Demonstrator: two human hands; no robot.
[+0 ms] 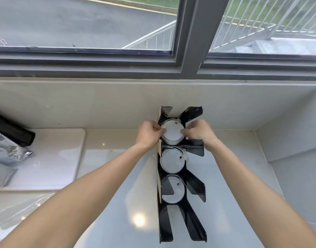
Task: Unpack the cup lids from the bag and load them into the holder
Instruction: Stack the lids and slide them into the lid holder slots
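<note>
Both forearms reach over tabletop (132, 203); left hand (148, 133) and right hand (198, 131) fingers pinch lid stack (172, 134) in holder (194, 183) top slot, near tabletop's far edge.

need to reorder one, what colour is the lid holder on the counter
Black, glossy holder, seen in the head view.
</note>
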